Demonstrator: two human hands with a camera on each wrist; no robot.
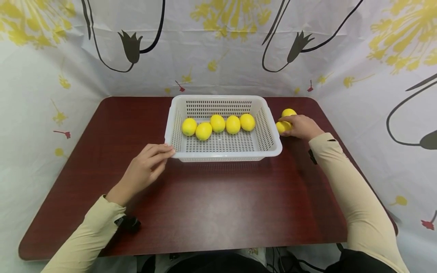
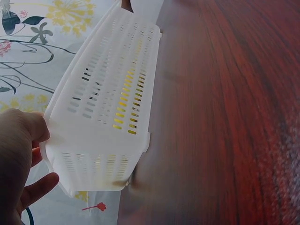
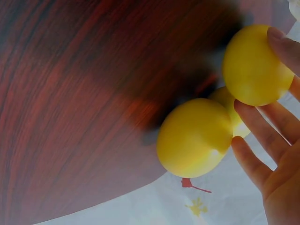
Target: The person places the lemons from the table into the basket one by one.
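A white plastic basket (image 1: pixel 225 154) with slotted walls stands at the back middle of the table, several yellow lemons (image 1: pixel 217 123) in a loose row inside. At its front left corner my left hand (image 1: pixel 147 163) pinches the rim. In the left wrist view the basket's outer wall (image 2: pixel 101 133) shows, the lemons glinting yellow through its slots. Just right of the basket my right hand (image 1: pixel 303 127) grips a lemon (image 3: pixel 255 65) between thumb and fingers. Two more smooth lemons lie beside it in the right wrist view, a near one (image 3: pixel 194 138) and a partly hidden one (image 3: pixel 240 123).
The dark red wooden table (image 1: pixel 218 204) has rounded corners. A white cloth (image 1: pixel 218 53) with yellow flower and grey tulip prints hangs behind it and at both sides. Dark cables (image 1: pixel 308 265) run below the front edge.
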